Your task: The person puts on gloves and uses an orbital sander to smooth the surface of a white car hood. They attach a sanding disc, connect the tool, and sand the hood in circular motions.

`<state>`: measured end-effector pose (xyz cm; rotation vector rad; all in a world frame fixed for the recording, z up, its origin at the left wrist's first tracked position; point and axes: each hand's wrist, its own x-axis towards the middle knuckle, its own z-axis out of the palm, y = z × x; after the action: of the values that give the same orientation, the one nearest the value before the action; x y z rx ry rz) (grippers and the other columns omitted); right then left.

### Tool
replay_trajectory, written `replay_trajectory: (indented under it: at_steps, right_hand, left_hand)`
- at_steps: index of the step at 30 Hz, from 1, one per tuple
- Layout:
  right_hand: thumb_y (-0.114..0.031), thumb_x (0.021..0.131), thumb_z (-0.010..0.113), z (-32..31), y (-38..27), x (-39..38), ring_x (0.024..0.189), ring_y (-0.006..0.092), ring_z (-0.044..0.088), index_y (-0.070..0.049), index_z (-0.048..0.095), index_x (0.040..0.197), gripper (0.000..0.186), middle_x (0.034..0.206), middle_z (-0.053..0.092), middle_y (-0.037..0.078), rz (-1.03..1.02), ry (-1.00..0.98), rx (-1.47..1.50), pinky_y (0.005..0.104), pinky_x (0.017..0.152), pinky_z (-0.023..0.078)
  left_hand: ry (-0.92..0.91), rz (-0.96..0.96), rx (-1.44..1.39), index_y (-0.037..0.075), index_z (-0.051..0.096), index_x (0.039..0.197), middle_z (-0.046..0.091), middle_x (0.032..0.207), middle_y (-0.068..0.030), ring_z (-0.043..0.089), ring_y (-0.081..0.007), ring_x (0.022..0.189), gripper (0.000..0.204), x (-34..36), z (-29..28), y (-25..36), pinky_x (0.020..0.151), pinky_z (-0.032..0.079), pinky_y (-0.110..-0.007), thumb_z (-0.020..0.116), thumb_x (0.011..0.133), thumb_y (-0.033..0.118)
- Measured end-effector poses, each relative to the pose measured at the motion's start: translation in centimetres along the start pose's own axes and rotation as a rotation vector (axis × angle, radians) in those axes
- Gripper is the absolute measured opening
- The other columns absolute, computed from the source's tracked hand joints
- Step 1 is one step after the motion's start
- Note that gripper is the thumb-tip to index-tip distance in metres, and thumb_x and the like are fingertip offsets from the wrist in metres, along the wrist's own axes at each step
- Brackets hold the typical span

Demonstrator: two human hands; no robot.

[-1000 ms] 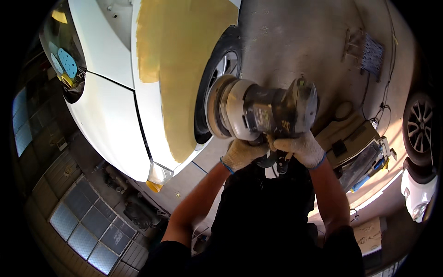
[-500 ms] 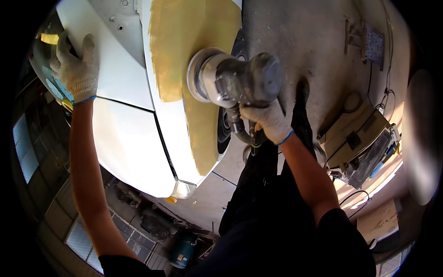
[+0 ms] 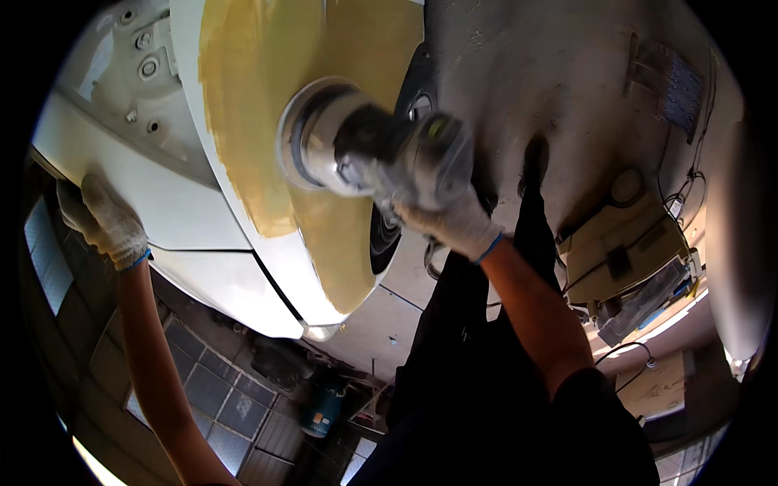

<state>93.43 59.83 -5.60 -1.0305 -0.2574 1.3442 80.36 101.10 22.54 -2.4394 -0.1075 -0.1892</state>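
Note:
My gloved right hand (image 3: 456, 227) is wrapped round the body of a round-pad power sander (image 3: 381, 146), which is partly blurred. The sander's disc faces the tan-yellow coated area (image 3: 340, 235) of a white car fender (image 3: 282, 255); whether it touches cannot be made out. At the far left, my gloved left hand (image 3: 105, 223) rests by the outer edge of the white car panel (image 3: 154, 174), fingers stretched out and holding nothing. Below the fender's edge, part of the dark wheel (image 3: 385, 235) shows behind the sander.
To the right stands a tan boxy case (image 3: 612, 235) with tools and cables round it. A blue-grey mat or panel (image 3: 681, 95) lies on the concrete floor (image 3: 535, 57) farther off. Near the lower left are a teal canister (image 3: 322, 409) and a cardboard-coloured box (image 3: 656, 385) sits lower right.
The sander and my right hand have moved left and slightly up over the tan area. My left hand has shifted down along the panel edge. The view has shifted too.

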Motion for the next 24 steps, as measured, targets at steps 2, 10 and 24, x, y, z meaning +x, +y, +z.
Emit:
replay_trajectory:
  at_steps: [2,10,24]
  right_hand:
    - [-0.009,0.078,0.087,-3.8,-2.6,3.2,0.125,0.0208,0.059,-0.009,0.043,0.144,0.079,0.137,0.056,0.008,0.033,0.065,-0.039,0.0358,0.108,0.053]
    - [-0.010,0.089,0.077,-2.8,2.6,1.3,0.133,0.0196,0.053,-0.006,0.038,0.150,0.072,0.148,0.050,0.012,-0.280,0.076,-0.299,0.0374,0.109,0.052]
    - [-0.027,0.082,0.080,9.8,15.3,-15.7,0.095,0.0348,0.071,-0.011,0.048,0.149,0.076,0.101,0.071,0.015,-0.265,-0.153,-0.517,0.0422,0.086,0.055]
  left_hand:
    - [0.102,-0.913,-0.568,0.010,0.053,0.139,0.044,0.145,-0.0276,0.051,-0.0371,0.124,0.038,2.9,1.8,6.2,0.099,0.054,-0.044,0.061,0.103,0.023]
    - [0.008,-0.572,-0.351,0.014,0.048,0.144,0.044,0.149,-0.0261,0.048,-0.0418,0.130,0.046,-1.0,3.5,1.1,0.102,0.054,-0.047,0.061,0.102,0.027]
    - [-0.002,-0.926,-0.323,0.014,0.051,0.150,0.046,0.152,-0.0210,0.055,-0.0405,0.131,0.103,0.2,0.9,6.3,0.107,0.050,-0.048,0.050,0.080,0.088]
